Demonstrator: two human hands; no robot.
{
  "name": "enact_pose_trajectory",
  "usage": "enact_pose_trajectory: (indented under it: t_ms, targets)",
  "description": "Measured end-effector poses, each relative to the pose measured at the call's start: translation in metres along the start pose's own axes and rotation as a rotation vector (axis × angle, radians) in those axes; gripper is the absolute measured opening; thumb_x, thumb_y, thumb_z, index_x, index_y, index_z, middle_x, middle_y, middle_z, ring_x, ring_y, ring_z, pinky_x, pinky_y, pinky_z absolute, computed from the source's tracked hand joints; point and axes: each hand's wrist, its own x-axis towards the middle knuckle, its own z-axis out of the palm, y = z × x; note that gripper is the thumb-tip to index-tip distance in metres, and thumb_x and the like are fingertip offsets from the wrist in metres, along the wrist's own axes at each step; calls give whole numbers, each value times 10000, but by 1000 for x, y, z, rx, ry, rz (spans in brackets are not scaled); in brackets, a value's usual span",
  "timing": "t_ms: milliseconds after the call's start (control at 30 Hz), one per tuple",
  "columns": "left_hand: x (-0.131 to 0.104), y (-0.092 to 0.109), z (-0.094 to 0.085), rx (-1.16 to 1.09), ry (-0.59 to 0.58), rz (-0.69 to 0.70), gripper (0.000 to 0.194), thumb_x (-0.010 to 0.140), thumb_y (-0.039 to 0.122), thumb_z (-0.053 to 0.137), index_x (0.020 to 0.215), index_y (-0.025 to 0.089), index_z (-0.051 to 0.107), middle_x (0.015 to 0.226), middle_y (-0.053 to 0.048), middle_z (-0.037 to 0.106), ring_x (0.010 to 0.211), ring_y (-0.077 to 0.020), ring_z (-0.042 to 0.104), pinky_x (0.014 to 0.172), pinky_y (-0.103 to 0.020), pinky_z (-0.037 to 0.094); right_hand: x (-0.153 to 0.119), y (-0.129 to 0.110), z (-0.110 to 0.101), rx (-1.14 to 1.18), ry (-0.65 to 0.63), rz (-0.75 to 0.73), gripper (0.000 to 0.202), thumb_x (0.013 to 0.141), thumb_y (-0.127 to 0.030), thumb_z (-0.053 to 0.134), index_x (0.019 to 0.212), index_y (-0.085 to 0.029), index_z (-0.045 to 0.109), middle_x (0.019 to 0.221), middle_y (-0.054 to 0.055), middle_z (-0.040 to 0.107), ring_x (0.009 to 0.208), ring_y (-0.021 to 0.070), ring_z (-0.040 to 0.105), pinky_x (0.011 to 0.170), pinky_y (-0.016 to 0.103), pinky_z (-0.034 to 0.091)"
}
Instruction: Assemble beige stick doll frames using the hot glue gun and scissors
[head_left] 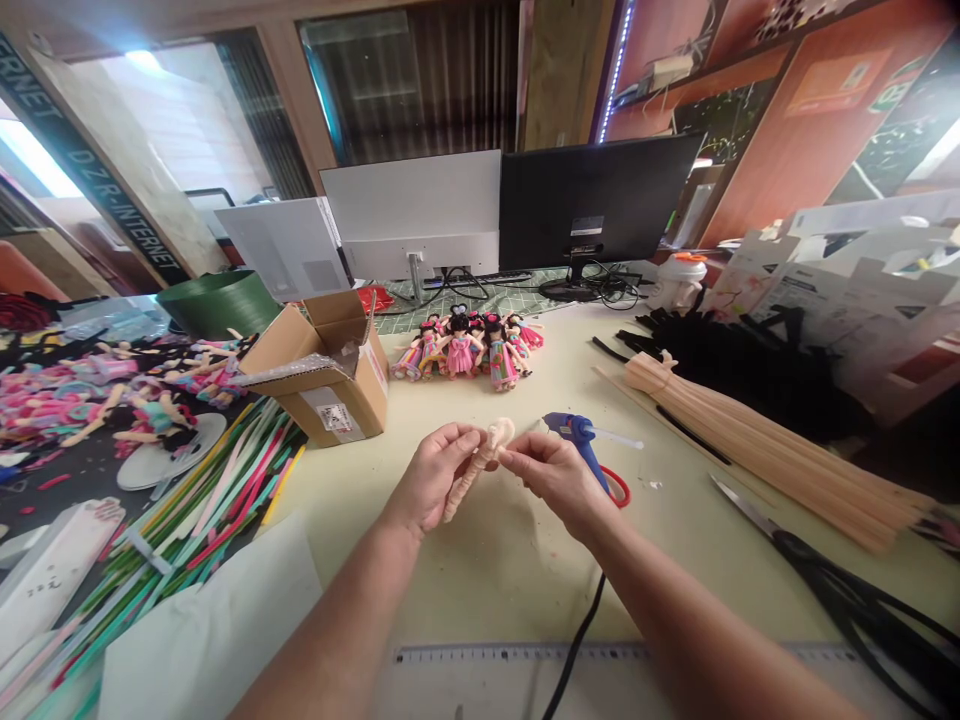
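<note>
Between my two hands, above the middle of the table, is a cream pipe-cleaner figure [469, 484] with a looped, rounded top and a twisted lower part pointing down to the left. My left hand [442, 470] has its fingers closed around the twisted part. With thumb and index finger, my right hand [551, 475] pinches the figure near its rounded top. Just behind my right hand lies a blue glue gun [576, 430] with a clear glue stick in its back end. Part of the figure is hidden by my fingers.
Several finished dolls [461, 350] stand at the back beside an open cardboard box [337, 380]. Coloured pipe cleaners [217, 480] lie left. At right are a beige pipe-cleaner bundle [757, 440] and large black scissors [810, 570]. A ruler [450, 656] and black cable [577, 640] lie in front.
</note>
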Motion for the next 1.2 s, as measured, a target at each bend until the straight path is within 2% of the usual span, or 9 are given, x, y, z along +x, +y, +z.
enact_pose_trajectory:
  t_ms: [100, 200, 300, 467, 667, 933, 1200]
  targets:
    - [-1, 0, 0, 158, 22, 59, 288, 738, 398, 701, 877, 152, 644, 783, -52, 668, 706, -144, 616, 635, -233, 444, 2, 2, 0, -7, 39, -13, 321, 751, -484, 649, 690, -170, 616, 588, -36, 473, 526, 90, 398, 478, 228, 316]
    - [-1, -4, 0, 349, 75, 107, 308, 688, 370, 747, 900, 176, 637, 741, -25, 663, 587, -111, 560, 509, -206, 374, 2, 3, 1, -25, 55, -15, 331, 745, -491, 645, 685, -169, 602, 596, -33, 482, 533, 93, 405, 485, 232, 325]
    - [0, -11, 0, 447, 135, 170, 287, 696, 375, 735, 882, 178, 642, 712, -16, 664, 565, -105, 543, 505, -207, 367, 2, 2, 2, -41, 60, -30, 307, 751, -464, 642, 686, -165, 613, 601, -29, 491, 545, 93, 403, 493, 232, 320]
    - [6, -16, 1, 447, 188, 230, 213, 702, 304, 724, 855, 170, 656, 775, -34, 690, 661, -129, 603, 652, -238, 446, -2, -5, 3, -59, 60, -68, 267, 783, -419, 607, 687, -170, 608, 602, -28, 500, 552, 95, 399, 491, 231, 307]
    - [6, -14, 3, 471, 253, 233, 181, 707, 294, 699, 830, 165, 670, 727, -28, 682, 674, -141, 613, 693, -252, 464, -7, -9, 5, -146, 83, -152, 218, 822, -324, 558, 670, -176, 606, 605, -29, 533, 562, 100, 436, 511, 232, 323]
    - [5, -14, 6, 490, 199, 199, 186, 746, 323, 654, 837, 161, 646, 771, -22, 658, 723, -147, 613, 730, -264, 472, -8, -5, 8, -350, 148, -292, 159, 823, -229, 570, 682, -182, 625, 674, -12, 588, 629, 112, 519, 578, 231, 364]
    - [4, -11, 7, 409, 162, 114, 163, 750, 281, 613, 837, 144, 636, 736, -13, 603, 701, -132, 558, 714, -254, 433, -7, -3, 5, -427, 155, -338, 203, 844, -234, 554, 649, -179, 571, 654, -12, 555, 621, 115, 498, 581, 237, 351]
